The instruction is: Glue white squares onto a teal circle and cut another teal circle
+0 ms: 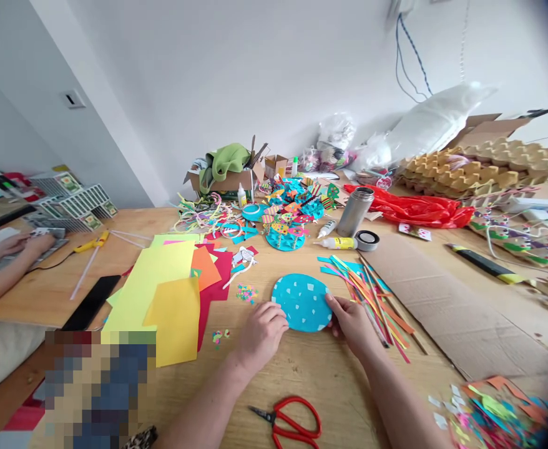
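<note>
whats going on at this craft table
A person holds a round blue piece with pale patches at its edges, left hand on one side and right hand on the other. Red-handled scissors lie nearer the person, in neither hand. Coloured sheets lie to the left, thin colourful strips to the right. At far left, a co-worker's hands are at something else.

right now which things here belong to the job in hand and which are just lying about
Likely in the job:
blue disc, between left hand and right hand
red-handled scissors
glue bottle
yellow paper

Seemingly just lying about:
black phone
metal flask
red plastic bag
egg trays
</note>
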Demonstrator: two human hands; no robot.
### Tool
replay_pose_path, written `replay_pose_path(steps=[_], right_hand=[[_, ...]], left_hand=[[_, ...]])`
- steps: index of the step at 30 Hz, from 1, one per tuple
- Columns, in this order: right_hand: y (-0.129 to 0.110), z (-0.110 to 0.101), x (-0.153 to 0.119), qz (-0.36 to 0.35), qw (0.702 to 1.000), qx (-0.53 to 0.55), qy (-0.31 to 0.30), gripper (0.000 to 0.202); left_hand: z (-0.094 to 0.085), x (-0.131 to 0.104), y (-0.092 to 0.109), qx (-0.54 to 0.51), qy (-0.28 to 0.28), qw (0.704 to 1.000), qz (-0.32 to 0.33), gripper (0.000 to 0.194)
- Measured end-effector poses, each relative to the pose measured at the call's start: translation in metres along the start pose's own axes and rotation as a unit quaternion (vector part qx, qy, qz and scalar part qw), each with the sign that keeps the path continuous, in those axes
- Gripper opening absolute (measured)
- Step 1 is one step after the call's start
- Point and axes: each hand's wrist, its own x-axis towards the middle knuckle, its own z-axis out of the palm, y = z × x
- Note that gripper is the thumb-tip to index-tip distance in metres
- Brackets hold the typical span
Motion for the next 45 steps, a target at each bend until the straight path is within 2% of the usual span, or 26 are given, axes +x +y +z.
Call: replay_pose_path(steps=[8,11,16,21,24,26,28,30,33,36,41,45], right_hand=[[0.005,0.005,0.0,-0.016,0.997,-0.074,0.014,0.049],[0.008,0.008,0.001,-0.028,0.993,-0.107,0.034,0.047],[0.008,0.014,0.0,-0.031,0.993,-0.081,0.076,0.052],[0.01,0.009,0.001,-0.058,0.985,-0.121,0.106,0.055],[0.012,0.003,0.002,-0.123,0.954,-0.216,0.17,0.049],[0.013,0.001,0.001,-0.205,0.92,-0.276,0.189,0.042],[0.013,0.002,0.0,-0.296,0.884,-0.321,0.165,0.034],[0.013,0.005,-0.002,-0.356,0.852,-0.365,0.119,0.027],[0.015,0.009,-0.005,-0.374,0.825,-0.414,0.085,0.02],[0.017,0.01,-0.006,-0.378,0.813,-0.434,0.089,0.019],[0.016,0.01,-0.007,-0.375,0.806,-0.448,0.094,0.022],[0.015,0.011,-0.009,-0.372,0.806,-0.452,0.091,0.024]], left_hand=[[0.004,-0.005,-0.008,-0.037,0.005,0.999,-0.017,0.015],[0.004,-0.007,-0.009,-0.047,0.009,0.999,-0.021,0.016],[0.004,-0.009,-0.006,-0.04,0.003,0.999,-0.027,0.011],[0.004,-0.01,-0.006,-0.034,-0.003,0.999,-0.026,0.009],[0.004,-0.009,-0.006,-0.03,-0.004,0.999,-0.029,0.009],[0.003,-0.008,-0.006,-0.024,-0.004,0.999,-0.032,0.008],[0.002,-0.007,-0.005,-0.018,-0.006,0.999,-0.034,0.007],[0.002,-0.006,-0.004,-0.014,-0.009,0.999,-0.036,0.007],[0.002,-0.006,-0.003,-0.015,-0.011,0.999,-0.036,0.006],[0.003,-0.005,-0.003,-0.016,-0.005,0.999,-0.035,0.006],[0.005,-0.004,-0.003,-0.005,-0.001,0.999,-0.035,0.001],[0.005,-0.005,-0.003,0.005,-0.01,0.999,-0.035,0.006]])
